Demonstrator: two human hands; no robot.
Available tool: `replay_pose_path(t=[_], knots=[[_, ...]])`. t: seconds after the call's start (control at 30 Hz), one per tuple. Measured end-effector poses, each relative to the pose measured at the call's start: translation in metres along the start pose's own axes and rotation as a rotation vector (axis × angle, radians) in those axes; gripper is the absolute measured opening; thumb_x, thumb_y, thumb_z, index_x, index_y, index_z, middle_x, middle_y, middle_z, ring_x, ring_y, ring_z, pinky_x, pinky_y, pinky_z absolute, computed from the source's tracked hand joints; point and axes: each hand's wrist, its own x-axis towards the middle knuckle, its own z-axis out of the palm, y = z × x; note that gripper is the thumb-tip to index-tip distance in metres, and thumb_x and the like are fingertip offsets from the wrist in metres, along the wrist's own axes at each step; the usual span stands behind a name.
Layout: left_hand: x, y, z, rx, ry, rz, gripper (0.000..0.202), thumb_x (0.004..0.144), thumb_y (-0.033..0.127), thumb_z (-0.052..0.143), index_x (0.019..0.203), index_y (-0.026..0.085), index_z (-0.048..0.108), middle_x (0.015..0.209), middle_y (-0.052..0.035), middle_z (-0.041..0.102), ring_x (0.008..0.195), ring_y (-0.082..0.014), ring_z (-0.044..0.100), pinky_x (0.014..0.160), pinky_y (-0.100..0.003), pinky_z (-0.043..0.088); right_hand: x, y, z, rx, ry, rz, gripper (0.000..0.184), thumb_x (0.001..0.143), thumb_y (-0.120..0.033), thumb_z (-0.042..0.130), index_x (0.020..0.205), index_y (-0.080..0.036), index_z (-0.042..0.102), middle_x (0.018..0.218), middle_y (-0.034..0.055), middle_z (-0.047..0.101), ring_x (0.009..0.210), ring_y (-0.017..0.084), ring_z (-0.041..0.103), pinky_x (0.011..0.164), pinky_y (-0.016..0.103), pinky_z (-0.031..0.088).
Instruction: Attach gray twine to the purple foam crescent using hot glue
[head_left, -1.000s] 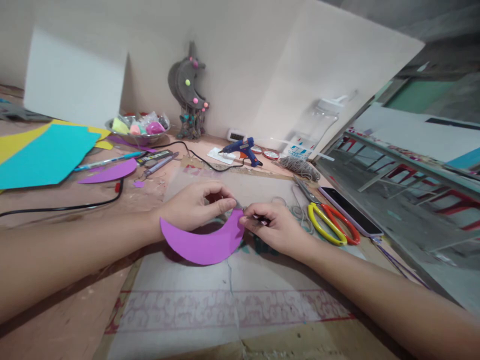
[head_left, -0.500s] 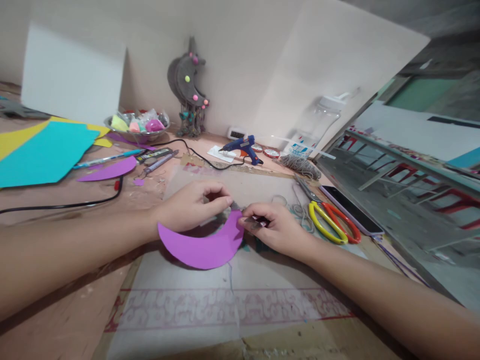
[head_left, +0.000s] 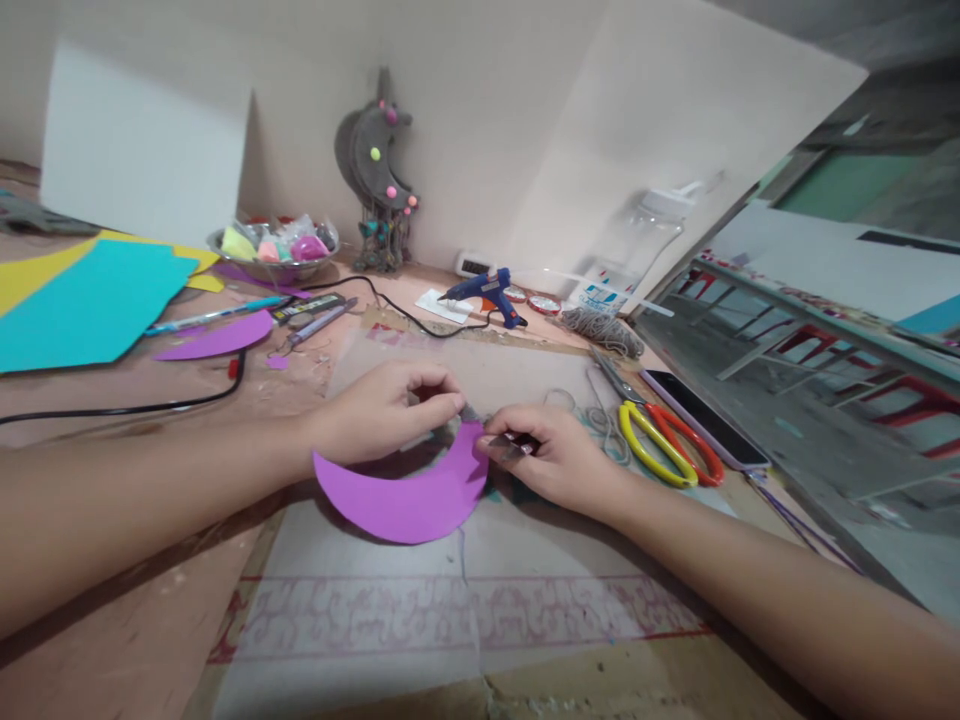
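Note:
A purple crescent cut-out [head_left: 405,500] is held above the paper-covered board, its tips pointing up. At its upper right tip a small grey piece [head_left: 468,411] shows, its full shape hidden. The thumb and finger of my left hand [head_left: 390,405] are closed on this grey piece. My right hand [head_left: 551,450] pinches the crescent's edge close by. A small pointed metal tool [head_left: 510,446] lies within its curled fingers; its kind I cannot make out. Teal bits show under the right hand, mostly covered.
Yellow-and-orange-handled scissors [head_left: 660,440] and a phone [head_left: 705,420] lie on the right. Behind are a blue glue gun [head_left: 480,292], grey yarn [head_left: 604,332] and a bottle [head_left: 637,245]. A decorated grey crescent [head_left: 379,160], a bowl [head_left: 274,268] and coloured sheets [head_left: 97,300] stand left.
The purple crescent's left tip has dipped very slightly. Both hands keep the same hold and place.

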Motion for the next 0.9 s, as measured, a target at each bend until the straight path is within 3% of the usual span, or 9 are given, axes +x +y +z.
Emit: replay_pose_path(t=[0.23,0.53,0.73,0.9], knots=[[0.0,0.002,-0.002,-0.173,-0.049,-0.068,0.022,0.085,0.03,0.048,0.074,0.014,0.057,0.065,0.003,0.052,0.059,-0.0086,0.047,0.055,-0.02,0.037,0.001,0.001,-0.002,-0.017,0.008,-0.015,0.018,0.085,-0.026,0.054,0.072,-0.015,0.061,0.061,-0.002,0.058,0.055,0.007,0.051,0.053,0.016,0.038],[0.001,0.002,0.0,-0.185,-0.045,-0.17,0.024,0.086,0.034,0.047,0.072,0.016,0.053,0.061,0.0038,0.047,0.053,-0.0084,0.042,0.049,-0.021,0.033,0.001,0.0,-0.001,-0.042,0.002,-0.012,0.018,0.086,-0.027,0.053,0.074,-0.016,0.058,0.061,-0.0024,0.057,0.055,0.007,0.049,0.052,0.018,0.037],[0.002,0.002,-0.001,-0.099,0.006,-0.107,0.024,0.085,0.034,0.048,0.074,0.015,0.057,0.061,0.0029,0.051,0.057,-0.0094,0.047,0.053,-0.021,0.035,-0.003,-0.002,-0.012,-0.258,0.237,-0.14,0.032,0.089,-0.043,0.044,0.102,-0.015,0.053,0.087,0.0063,0.058,0.074,0.016,0.052,0.066,0.029,0.042],[0.002,0.0,0.0,-0.079,0.003,-0.11,0.025,0.086,0.035,0.047,0.074,0.015,0.057,0.061,0.003,0.052,0.056,-0.0092,0.048,0.052,-0.021,0.036,0.0,0.0,-0.015,-0.474,0.209,-0.191,0.033,0.094,-0.035,0.035,0.109,-0.014,0.056,0.084,0.0071,0.058,0.075,0.018,0.053,0.065,0.031,0.04]])
